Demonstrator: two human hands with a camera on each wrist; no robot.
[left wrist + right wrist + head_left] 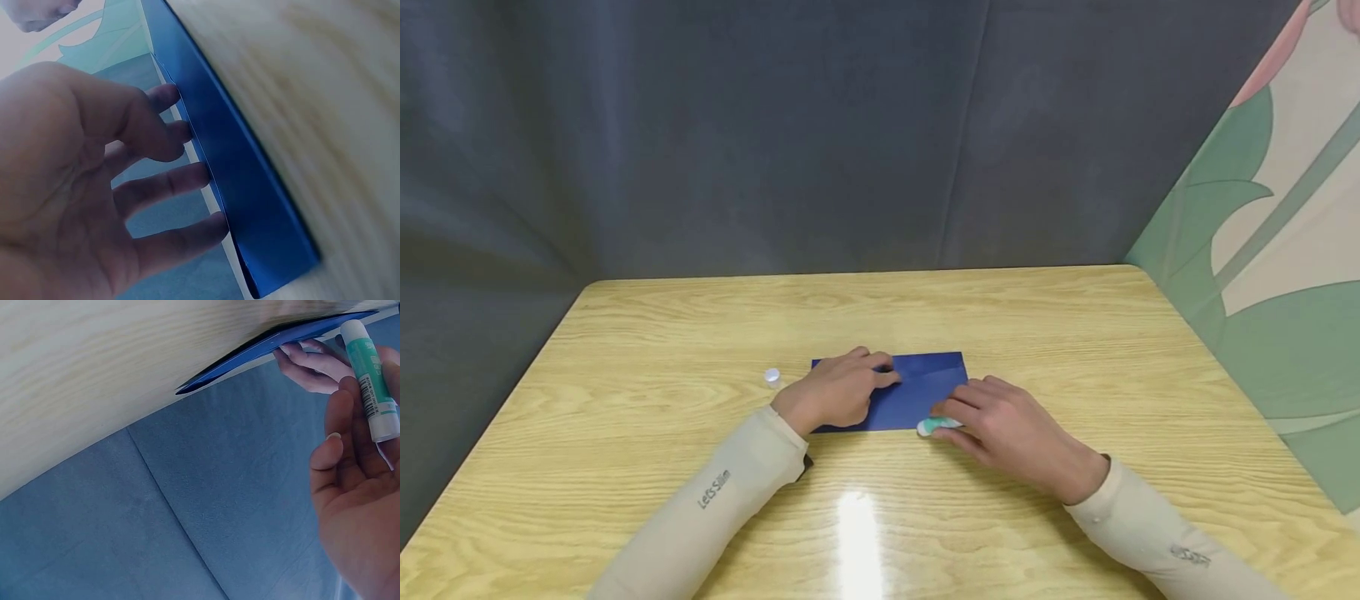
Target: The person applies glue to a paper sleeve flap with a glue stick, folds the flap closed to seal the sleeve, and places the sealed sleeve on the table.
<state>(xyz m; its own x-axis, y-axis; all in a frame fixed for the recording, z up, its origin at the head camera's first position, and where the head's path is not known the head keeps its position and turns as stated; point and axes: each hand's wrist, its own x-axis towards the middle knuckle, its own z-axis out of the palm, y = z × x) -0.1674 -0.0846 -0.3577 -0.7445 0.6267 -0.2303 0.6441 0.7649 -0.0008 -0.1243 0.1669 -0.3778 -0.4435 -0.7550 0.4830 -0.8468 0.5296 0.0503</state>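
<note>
A flat blue folded paper (pixel 913 404), shaped like an envelope, lies on the wooden table with a crease near its far edge. My left hand (pixel 844 390) rests on its left half, fingertips pressing down on the surface; the left wrist view shows those fingers (pixel 178 240) fairly straight and spread. In my right hand (pixel 1011 427) I grip a green and white glue stick (pixel 369 378) between thumb and fingers. The glue stick's white end overlaps the near edge of the paper in the head view, toward its right corner.
A small white cap (pixel 772 377) stands on the table (pixel 685 350) just left of the paper. Behind the table hangs a dark grey-blue curtain (pixel 790 142). To the right is a panel (pixel 1300 333) with a leaf pattern.
</note>
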